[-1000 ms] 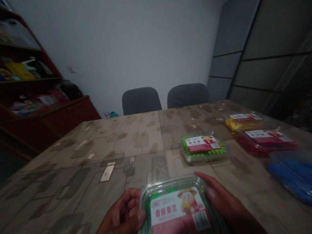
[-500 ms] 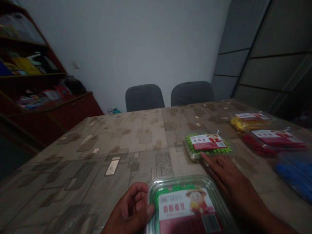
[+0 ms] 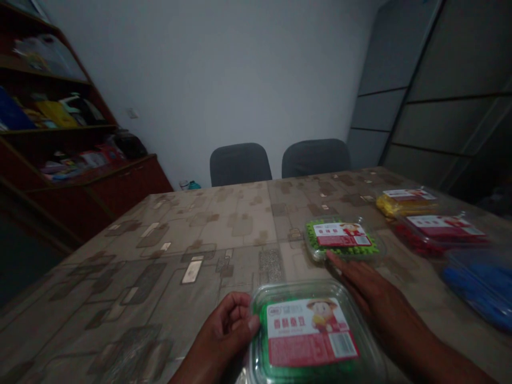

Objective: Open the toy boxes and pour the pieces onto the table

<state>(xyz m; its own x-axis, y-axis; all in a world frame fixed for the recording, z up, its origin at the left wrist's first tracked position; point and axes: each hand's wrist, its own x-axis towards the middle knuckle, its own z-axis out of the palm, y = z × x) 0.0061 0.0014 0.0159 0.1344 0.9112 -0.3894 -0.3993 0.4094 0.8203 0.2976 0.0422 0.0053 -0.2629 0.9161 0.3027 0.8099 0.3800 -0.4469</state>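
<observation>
A clear plastic box (image 3: 314,333) with green pieces inside and a red-and-white label lies at the front of the table. My left hand (image 3: 228,330) is closed on its left edge, thumb on the lid's rim and fingers curled at the side. Along the box's right side, my right hand (image 3: 374,296) stretches forward, palm down. Its fingertips reach the near edge of a second clear box (image 3: 342,239) of lime-green pieces; I cannot tell whether they touch it. The fingers are extended and grip nothing visible.
To the right stand clear boxes with yellow pieces (image 3: 408,201), red pieces (image 3: 440,232) and blue pieces (image 3: 480,285). Two grey chairs (image 3: 240,164) are at the table's far side. A patterned cloth covers the table (image 3: 240,218). A shelf unit (image 3: 100,184) stands at the left.
The view has shifted slightly, and the front box shows a little more of itself, with its label now sharper. My left hand keeps its hold; my right hand stays stretched out beside the box.
</observation>
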